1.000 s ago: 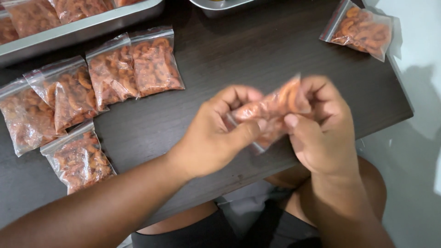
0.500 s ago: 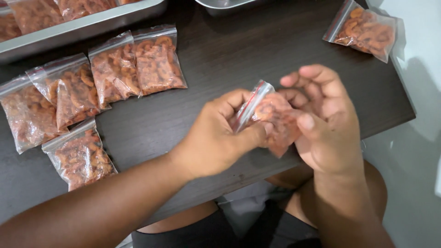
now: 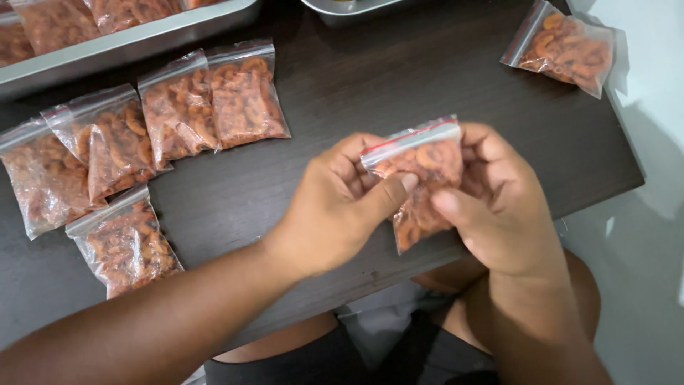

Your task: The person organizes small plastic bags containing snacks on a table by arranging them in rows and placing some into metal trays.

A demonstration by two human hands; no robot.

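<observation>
A small clear snack bag [image 3: 422, 171] of orange ring-shaped crisps is held above the dark desk [image 3: 399, 85], near its front edge. The left hand [image 3: 338, 207] and right hand [image 3: 499, 207] both grasp it, fingers [image 3: 388, 194] pinching it below its sealed top. More filled bags [image 3: 178, 107] lie to the left.

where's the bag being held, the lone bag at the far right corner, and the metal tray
held snack bag [image 3: 420, 153]: head view, on its upper clear front just under the red seal strip
lone snack bag [image 3: 570, 48]: head view, middle of the bag
metal tray [image 3: 142, 44]: head view, on its near side wall
</observation>
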